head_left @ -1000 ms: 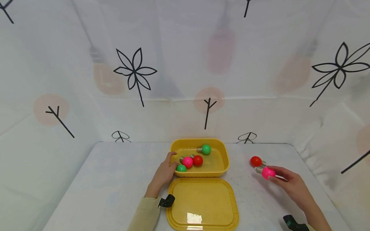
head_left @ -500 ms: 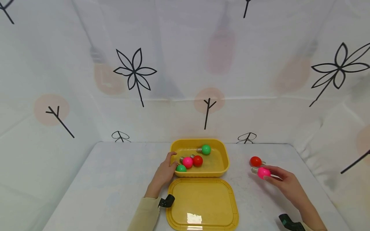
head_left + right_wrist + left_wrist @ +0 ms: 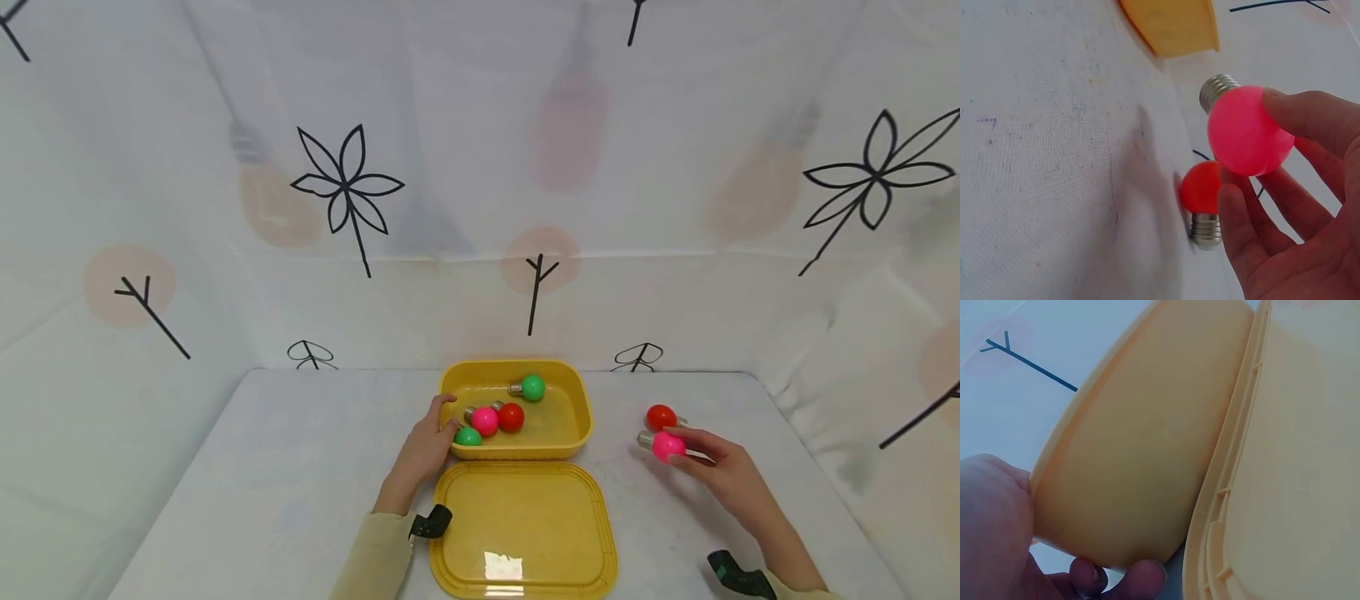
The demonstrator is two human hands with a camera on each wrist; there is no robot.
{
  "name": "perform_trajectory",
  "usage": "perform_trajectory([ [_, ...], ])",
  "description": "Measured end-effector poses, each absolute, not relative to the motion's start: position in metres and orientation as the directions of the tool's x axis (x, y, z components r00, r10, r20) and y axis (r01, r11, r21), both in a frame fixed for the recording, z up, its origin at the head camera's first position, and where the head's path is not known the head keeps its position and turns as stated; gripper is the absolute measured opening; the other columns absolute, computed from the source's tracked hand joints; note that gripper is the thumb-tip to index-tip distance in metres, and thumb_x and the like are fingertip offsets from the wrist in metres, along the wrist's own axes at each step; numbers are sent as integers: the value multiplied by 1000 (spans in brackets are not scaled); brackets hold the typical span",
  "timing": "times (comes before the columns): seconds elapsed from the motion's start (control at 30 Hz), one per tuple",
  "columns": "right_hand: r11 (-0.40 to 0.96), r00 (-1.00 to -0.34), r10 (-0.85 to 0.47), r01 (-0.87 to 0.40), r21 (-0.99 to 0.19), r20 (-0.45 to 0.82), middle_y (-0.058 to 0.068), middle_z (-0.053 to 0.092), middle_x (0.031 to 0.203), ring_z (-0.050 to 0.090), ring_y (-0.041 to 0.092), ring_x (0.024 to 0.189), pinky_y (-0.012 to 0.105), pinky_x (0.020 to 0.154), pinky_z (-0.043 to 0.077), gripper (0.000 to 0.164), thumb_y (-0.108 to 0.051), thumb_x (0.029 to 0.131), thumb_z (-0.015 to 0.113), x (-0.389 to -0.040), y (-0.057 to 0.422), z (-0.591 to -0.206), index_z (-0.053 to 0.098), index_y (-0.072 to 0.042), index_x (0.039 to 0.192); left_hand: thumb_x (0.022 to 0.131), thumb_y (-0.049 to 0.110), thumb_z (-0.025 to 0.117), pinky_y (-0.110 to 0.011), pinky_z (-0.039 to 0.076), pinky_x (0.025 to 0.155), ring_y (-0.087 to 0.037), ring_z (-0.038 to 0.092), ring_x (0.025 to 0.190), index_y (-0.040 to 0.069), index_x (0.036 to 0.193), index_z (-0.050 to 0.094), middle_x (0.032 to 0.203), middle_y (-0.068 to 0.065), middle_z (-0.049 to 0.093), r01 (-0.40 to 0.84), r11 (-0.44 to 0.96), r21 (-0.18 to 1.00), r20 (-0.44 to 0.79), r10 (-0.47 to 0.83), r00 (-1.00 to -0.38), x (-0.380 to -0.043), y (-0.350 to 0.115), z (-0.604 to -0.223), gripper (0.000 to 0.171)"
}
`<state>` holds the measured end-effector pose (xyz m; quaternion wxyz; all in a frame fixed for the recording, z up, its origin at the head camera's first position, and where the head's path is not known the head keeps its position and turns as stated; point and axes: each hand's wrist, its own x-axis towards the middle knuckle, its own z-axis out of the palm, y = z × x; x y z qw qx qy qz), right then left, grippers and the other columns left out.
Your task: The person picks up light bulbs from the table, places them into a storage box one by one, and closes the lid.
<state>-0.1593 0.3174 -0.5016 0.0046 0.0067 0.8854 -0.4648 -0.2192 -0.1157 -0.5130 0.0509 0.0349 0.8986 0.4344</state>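
Observation:
Between the thumb and fingers of my right hand point(image 3: 726, 477) is a pink light bulb point(image 3: 1250, 131), its metal screw base point(image 3: 1217, 91) pointing left in the head view. A red light bulb point(image 3: 661, 417) lies on the table just behind it. My left hand point(image 3: 423, 446) grips the left end of a yellow container point(image 3: 567, 451), with fingers over the rim. Inside lie a pink bulb point(image 3: 484, 422), a red bulb point(image 3: 512, 417) and two green ones: one green bulb point(image 3: 533, 387) at the back, another green bulb point(image 3: 468, 437) in the front left corner.
A yellow lid point(image 3: 525, 521) lies flat right in front of the container. White cloth with printed plants point(image 3: 450, 308) hangs behind and at both sides of the white table point(image 3: 300, 475). Each wrist wears a black camera strap point(image 3: 432, 523).
My right hand has moved left with the pink bulb, from beside the red bulb's base to in front of the red bulb. The left hand has stayed at the container.

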Motion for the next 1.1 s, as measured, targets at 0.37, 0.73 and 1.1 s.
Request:
perform_trajectory([
  [0.37, 569, -999, 13, 45, -821, -45, 25, 55, 135, 45, 42, 126, 28, 83, 54, 57, -28, 91, 73, -160, 312, -502, 55, -1, 138, 104, 24, 47, -30, 34, 52, -17, 37, 51, 19, 143, 40, 63, -1, 38, 29, 613, 789, -50, 110, -993, -219, -116, -514, 40],
  [0.73, 561, -1000, -13, 6, -828, -16, 21, 57, 134, 48, 38, 123, 18, 83, 49, 53, -29, 91, 74, -163, 304, -505, 59, -6, 136, 104, 25, 47, -31, 35, 52, -17, 38, 50, 19, 143, 40, 63, -2, 40, 25, 614, 789, -54, 111, -992, -219, -116, -515, 40],
  [1.1, 557, -1000, -27, -17, -830, 3, 19, 58, 132, 52, 35, 121, 21, 85, 51, 47, -24, 92, 73, -167, 298, -507, 61, -7, 134, 104, 26, 47, -32, 36, 54, -19, 38, 53, 20, 144, 40, 65, -3, 39, 20, 618, 786, -54, 100, -993, -221, -116, -517, 41],
])
